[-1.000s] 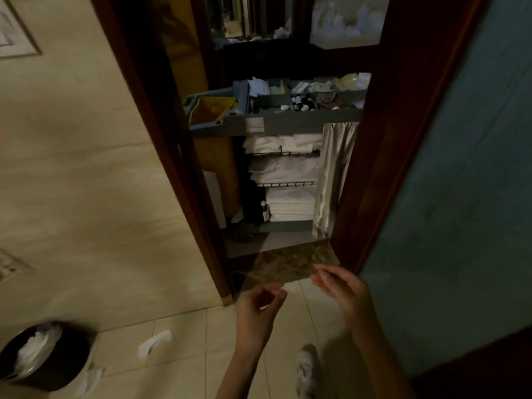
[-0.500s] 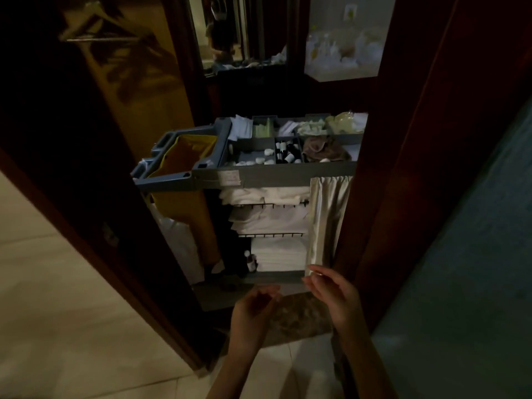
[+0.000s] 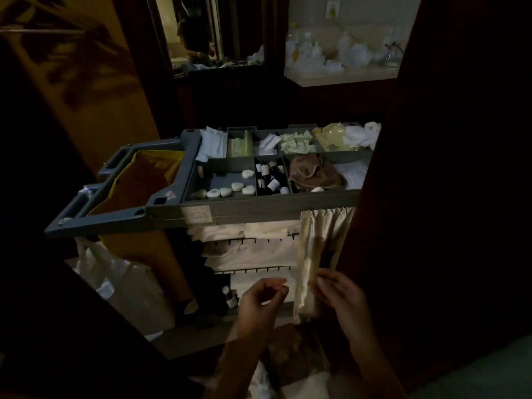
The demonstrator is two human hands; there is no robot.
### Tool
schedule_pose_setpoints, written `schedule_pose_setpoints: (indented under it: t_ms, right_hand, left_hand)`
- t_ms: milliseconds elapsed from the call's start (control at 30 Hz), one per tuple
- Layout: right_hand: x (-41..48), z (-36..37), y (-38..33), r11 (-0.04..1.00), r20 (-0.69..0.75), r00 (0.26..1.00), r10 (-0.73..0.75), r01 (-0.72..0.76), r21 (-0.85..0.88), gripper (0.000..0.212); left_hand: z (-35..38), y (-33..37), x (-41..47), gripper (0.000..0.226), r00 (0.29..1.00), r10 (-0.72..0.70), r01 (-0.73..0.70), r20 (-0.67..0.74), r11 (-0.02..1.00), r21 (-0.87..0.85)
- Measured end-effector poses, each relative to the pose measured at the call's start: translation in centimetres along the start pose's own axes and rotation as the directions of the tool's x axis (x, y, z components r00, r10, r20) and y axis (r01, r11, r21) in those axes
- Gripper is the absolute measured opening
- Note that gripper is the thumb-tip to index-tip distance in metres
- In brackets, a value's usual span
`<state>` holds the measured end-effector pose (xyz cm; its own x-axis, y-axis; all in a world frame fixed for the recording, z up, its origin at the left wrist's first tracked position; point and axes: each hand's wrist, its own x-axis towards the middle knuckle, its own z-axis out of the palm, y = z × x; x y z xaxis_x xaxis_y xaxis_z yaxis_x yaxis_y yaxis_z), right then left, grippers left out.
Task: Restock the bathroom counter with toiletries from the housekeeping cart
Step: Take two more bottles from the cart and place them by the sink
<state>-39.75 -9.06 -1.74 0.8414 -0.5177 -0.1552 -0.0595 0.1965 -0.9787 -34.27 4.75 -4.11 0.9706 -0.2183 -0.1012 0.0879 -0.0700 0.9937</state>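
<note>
L hand and R hand are held low in front of the housekeeping cart, fingers loosely curled, nothing seen gripped. R fingertips lie just beside the curtain; contact can't be confirmed in dim light. Toiletries are stored in the cart's top tray: soaps in the front-left compartment, small bottles in the narrow compartment next to it.

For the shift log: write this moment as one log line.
stage: facing housekeeping cart | left hand: loosely curled, nothing seen held | right hand: by curtain, nothing seen held | soaps: on cart top
</note>
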Motion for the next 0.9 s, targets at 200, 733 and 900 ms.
schedule_pose_setpoints:
  t_ms: [200,733,900]
  right_hand:
    - [12.0,4.9,-3.8,0.999,0.019,0.999,-0.048,0.048,-0.025,0.017]
    - [28.6,8.4,-4.0,0.900,0.054,0.984,-0.172,0.180,-0.396,0.024]
    - [32.3,8.9,-4.2,0.621,0.150,0.934,-0.325,0.330,-0.711,0.026]
  left_hand:
    - [-0.6,4.6,12.7,0.011,0.990,0.138,-0.137,-0.014,0.990,0.028]
    - [-1.4,3.9,27.8,0.014,0.995,0.054,-0.047,-0.080,0.995,0.085]
    - [-1.1,4.9,30.4,0.017,0.988,0.119,-0.096,-0.099,0.973,0.209]
